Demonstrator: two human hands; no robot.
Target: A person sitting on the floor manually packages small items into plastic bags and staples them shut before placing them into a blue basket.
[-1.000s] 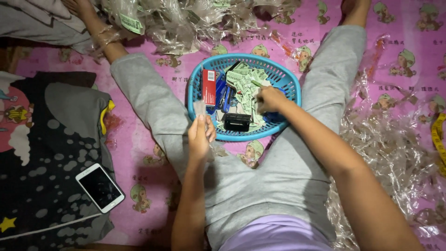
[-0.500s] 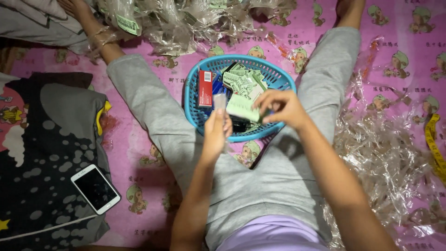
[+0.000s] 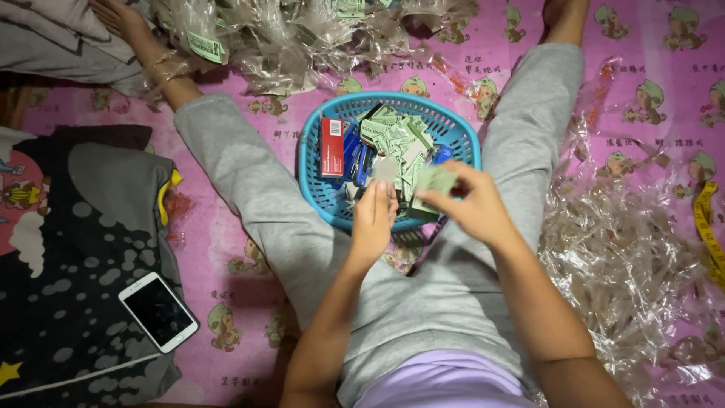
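Both hands have come up off the round blue plastic basket and met just above its near rim. A second ago the right hand was down among the small pale green paper tags heaped inside; now its grip pinches one folded green tag, lifted clear of the heap. The left hand has risen beside it, fingers closed on a small pale card. The two pieces sit close together, so one tag is out and being paired. A red flat box stays in the basket; the white smartphone lies well apart.
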